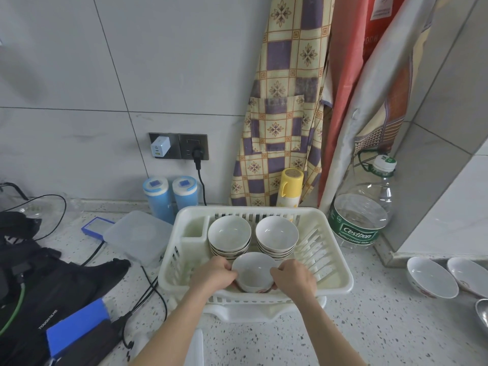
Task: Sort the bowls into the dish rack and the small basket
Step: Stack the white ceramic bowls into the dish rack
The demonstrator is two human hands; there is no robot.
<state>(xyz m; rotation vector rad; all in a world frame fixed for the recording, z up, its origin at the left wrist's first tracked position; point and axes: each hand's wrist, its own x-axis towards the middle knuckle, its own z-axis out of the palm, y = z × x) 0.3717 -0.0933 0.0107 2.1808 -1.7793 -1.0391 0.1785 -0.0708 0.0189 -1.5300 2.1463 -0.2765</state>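
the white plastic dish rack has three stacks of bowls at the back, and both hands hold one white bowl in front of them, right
Not quite: the head view shows two stacks of bowls at the back of the white plastic dish rack, not three. Both hands do hold one white bowl.

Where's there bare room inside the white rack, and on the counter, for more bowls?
The white plastic dish rack has bare slots on its right side, beside the right stack of white bowls. The back is crowded by both stacks; the left hand and right hand hold a white bowl in front. The speckled counter is bare right of the rack.

Bowl stacks [229, 235] in dish rack [340, 280]
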